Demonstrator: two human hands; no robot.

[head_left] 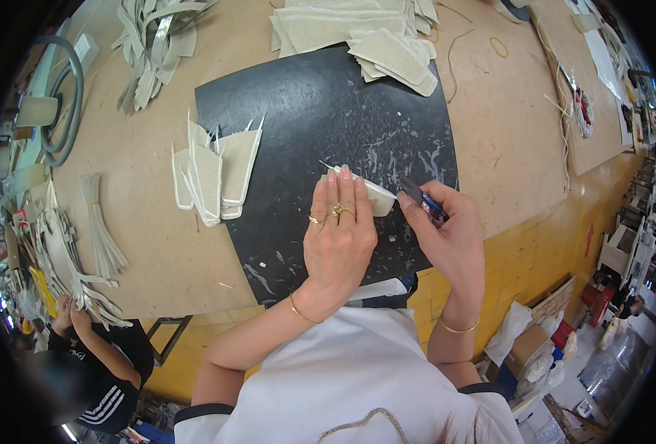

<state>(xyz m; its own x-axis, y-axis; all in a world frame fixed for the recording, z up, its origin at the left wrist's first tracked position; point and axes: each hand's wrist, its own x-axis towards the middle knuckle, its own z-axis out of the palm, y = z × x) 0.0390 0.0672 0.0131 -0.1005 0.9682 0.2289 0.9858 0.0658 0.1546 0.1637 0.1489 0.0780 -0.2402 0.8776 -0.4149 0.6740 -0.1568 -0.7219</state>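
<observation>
My left hand (337,222) lies flat, fingers stretched out, on a small cream fabric piece (379,198) with white piping along its edge, pressing it to the black mat (291,111). Much of the piece is hidden under the fingers. In my right hand (450,226) is a small cutting tool with dark jaws (411,189), like nippers, gripped by its dark handles. Its tip is close to the right end of the piping. A thin white piping end sticks out past my left fingertips.
Several piped pieces (221,170) overlap at the mat's left edge. Stacked cream panels (391,59) lie at the far edge, grey strips (158,44) far left. A bundle of pale strips (102,222) sits nearer on the left. A co-worker's hands (70,317) handle strips at lower left.
</observation>
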